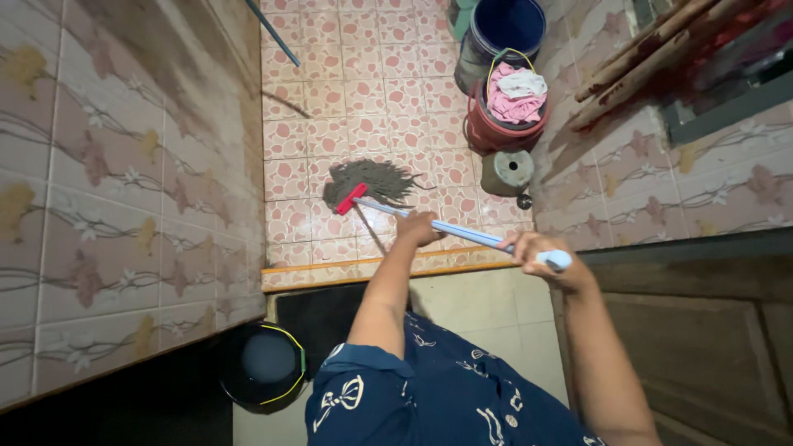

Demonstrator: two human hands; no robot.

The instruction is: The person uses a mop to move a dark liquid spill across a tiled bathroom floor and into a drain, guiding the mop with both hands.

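I hold a mop with a pale blue handle (467, 234) in both hands. My left hand (419, 226) grips the handle partway down. My right hand (537, 251) grips it near the top end. The grey string mop head (373, 179), fixed by a red clamp (350, 199), lies spread on the pink patterned floor tiles (347, 91) of a narrow tiled room, ahead of an orange threshold strip (330, 275).
A red bucket (504, 128) with pink and white cloths stands at the right wall, a blue bucket (504, 29) behind it, a small grey lidded pot (506, 172) in front. A black bucket (263, 367) sits by my left side. Tiled walls close in left and right; a wooden door (702, 330) is at right.
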